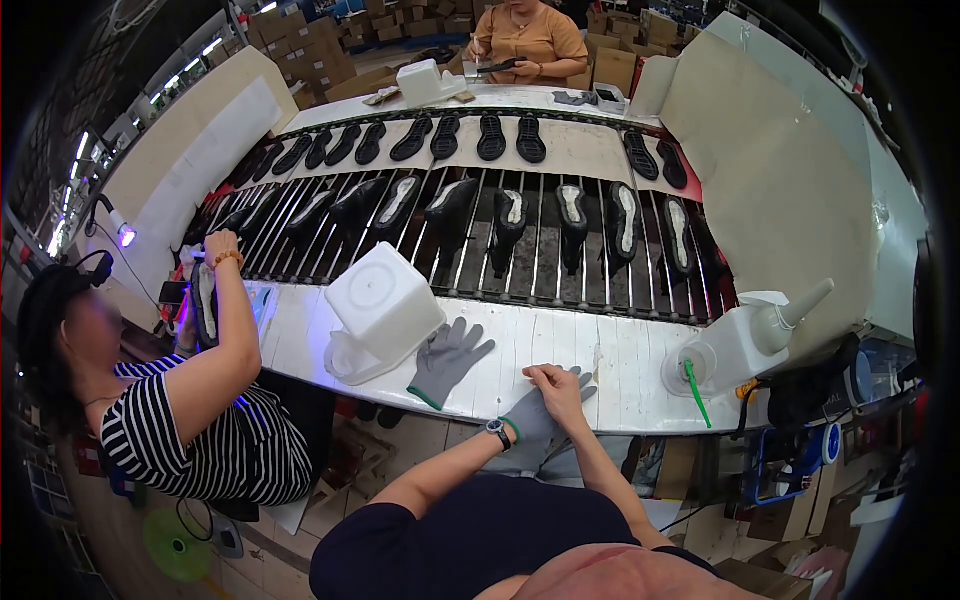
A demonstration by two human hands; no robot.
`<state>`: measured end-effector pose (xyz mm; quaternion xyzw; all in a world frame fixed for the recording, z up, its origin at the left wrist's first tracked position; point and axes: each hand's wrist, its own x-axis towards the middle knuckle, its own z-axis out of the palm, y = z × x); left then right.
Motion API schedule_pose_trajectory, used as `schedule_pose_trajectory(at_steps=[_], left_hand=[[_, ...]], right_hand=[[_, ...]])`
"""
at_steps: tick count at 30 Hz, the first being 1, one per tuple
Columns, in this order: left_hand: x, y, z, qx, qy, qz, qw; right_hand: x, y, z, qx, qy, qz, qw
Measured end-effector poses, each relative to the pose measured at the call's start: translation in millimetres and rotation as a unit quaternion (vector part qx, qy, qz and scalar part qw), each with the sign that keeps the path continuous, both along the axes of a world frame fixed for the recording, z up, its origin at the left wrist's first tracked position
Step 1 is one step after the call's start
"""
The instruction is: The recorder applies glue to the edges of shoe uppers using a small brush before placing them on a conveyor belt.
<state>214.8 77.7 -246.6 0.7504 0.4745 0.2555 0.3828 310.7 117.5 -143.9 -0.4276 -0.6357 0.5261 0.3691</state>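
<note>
My left hand (532,416) wears a grey work glove with a green cuff, and a dark watch sits on that wrist. Its gloved fingertips show stretched out beyond my right hand. Bare and curled, my right hand (557,390) lies across the gloved fingers and grips the glove; its fingertips are partly hidden. Just left of them, a second grey glove (450,358) rests flat on the white worktable (490,402). A white plastic jug (385,295) lies tipped beside that glove.
Beyond the table, a roller conveyor (540,270) carries several black shoe uppers; black soles (491,137) line a shelf behind. At right stand a cup with a green-handled brush (692,374) and a white bottle (750,338). Co-workers are at left (200,420) and across (530,40).
</note>
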Motion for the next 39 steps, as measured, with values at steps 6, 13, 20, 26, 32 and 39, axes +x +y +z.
schedule_pose_trajectory(at_steps=[6,13,20,26,32,39], left_hand=[[2,3,16,-0.018,0.112,-0.067,0.991],[-1,0,13,-0.065,0.025,-0.035,0.997],[-3,2,22,-0.057,0.047,-0.033,0.997],[-4,0,26,-0.032,0.069,-0.036,0.996],[0,-2,32,0.021,0.107,-0.034,0.993],[-13,0,-33,0.005,0.071,-0.013,0.997]], right_hand=[[7,-3,-15,0.014,0.016,-0.025,0.999],[5,-2,-4,0.018,-0.016,-0.019,1.000],[3,2,-4,0.016,-0.008,-0.016,1.000],[3,1,-1,0.008,-0.003,-0.016,1.000],[4,-1,-4,0.012,0.011,-0.019,1.000],[-4,0,6,0.026,-0.005,-0.001,1.000]])
